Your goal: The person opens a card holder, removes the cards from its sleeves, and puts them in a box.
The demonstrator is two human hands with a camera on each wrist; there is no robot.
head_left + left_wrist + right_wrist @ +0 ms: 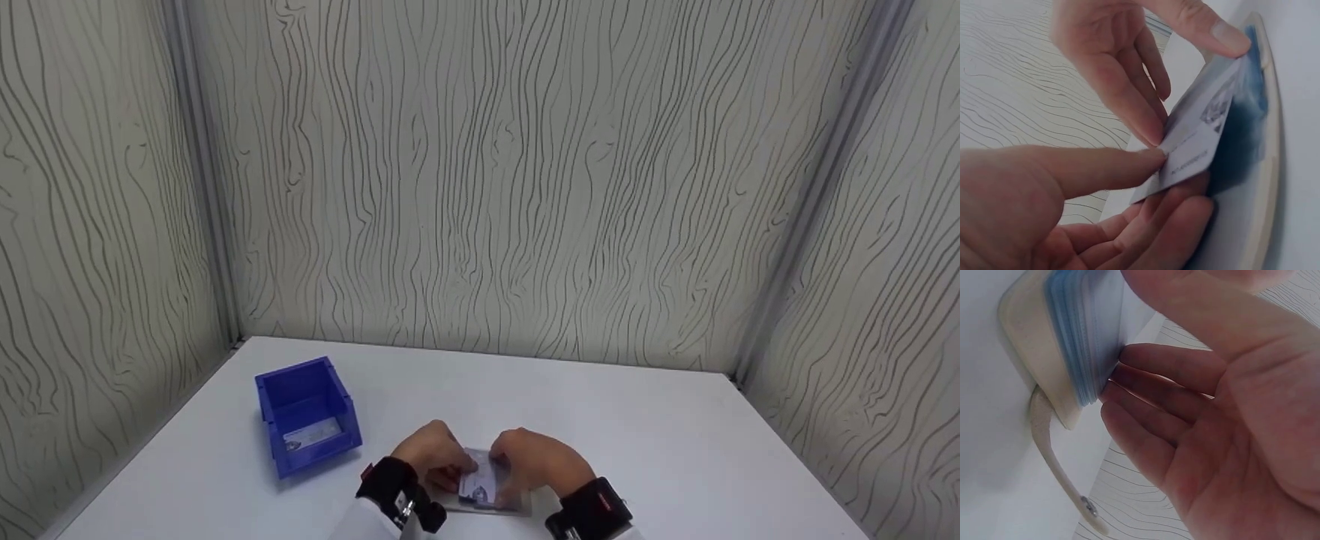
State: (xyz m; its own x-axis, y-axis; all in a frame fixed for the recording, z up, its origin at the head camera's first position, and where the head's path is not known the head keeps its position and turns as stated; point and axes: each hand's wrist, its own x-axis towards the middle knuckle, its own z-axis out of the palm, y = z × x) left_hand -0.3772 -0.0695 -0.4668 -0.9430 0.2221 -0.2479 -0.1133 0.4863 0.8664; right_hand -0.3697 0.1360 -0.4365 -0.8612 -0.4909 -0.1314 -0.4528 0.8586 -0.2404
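Note:
A pale card (1188,138) with a printed picture is tilted over an open card holder (1033,332), which has a beige cover and a stack of clear bluish sleeves. My left hand (437,454) pinches the card at its near end, thumb on top and fingers underneath. From the other side my right hand (544,461) grips across the holder, fingertips at the far edge of the sleeves and thumb (1230,39) by the card's corner. A beige strap (1044,430) with a metal snap sticks out from the cover.
A blue plastic bin (277,454) stands on the white table (630,412) to the left, with a pale printed card (313,433) inside. Wood-patterned panels (480,187) enclose the table at the back and sides.

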